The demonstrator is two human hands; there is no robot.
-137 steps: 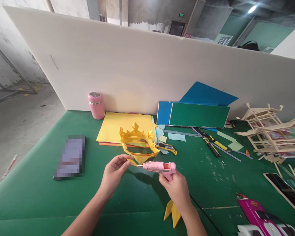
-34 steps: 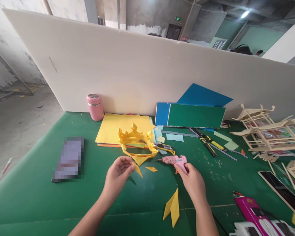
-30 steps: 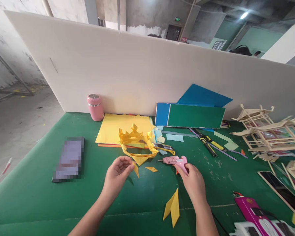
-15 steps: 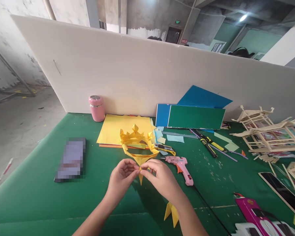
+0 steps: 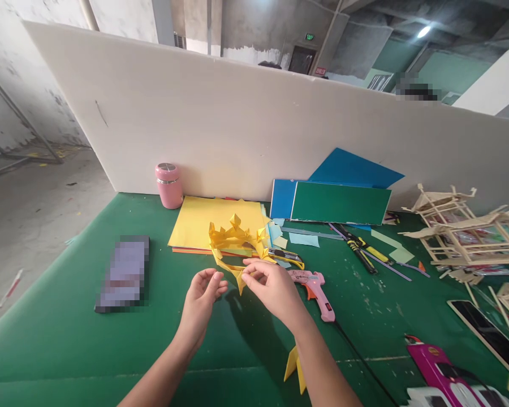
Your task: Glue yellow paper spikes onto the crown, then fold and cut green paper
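Note:
My right hand (image 5: 275, 291) pinches a small folded yellow paper piece (image 5: 240, 287) at the front of the yellow paper crown (image 5: 220, 261). I cannot tell whether the piece touches the crown's band. Just left of it, my left hand (image 5: 200, 302) has loosely curled fingers and a raised thumb, with nothing visible in them. The crown stands upright, partly over a stack of coloured paper (image 5: 195, 226), and my right fingers hide part of its front. A pink glue gun (image 5: 320, 297) lies behind my right wrist. Another folded yellow piece (image 5: 292, 364) lies partly under my right forearm.
A pink flask (image 5: 169, 189) stands by the white partition (image 5: 220, 113). A dark, blurred rectangular object (image 5: 125, 274) lies at left. Right of the crown lie a utility knife (image 5: 288, 257), paper scraps and pliers (image 5: 360, 249). Wooden stick models (image 5: 470, 232) and a magenta device (image 5: 439, 367) occupy the right.
The glue gun was put down on the table. Both hands met on the yellow piece; the right hand has since raised it towards the crown, and the left has drawn away leftward.

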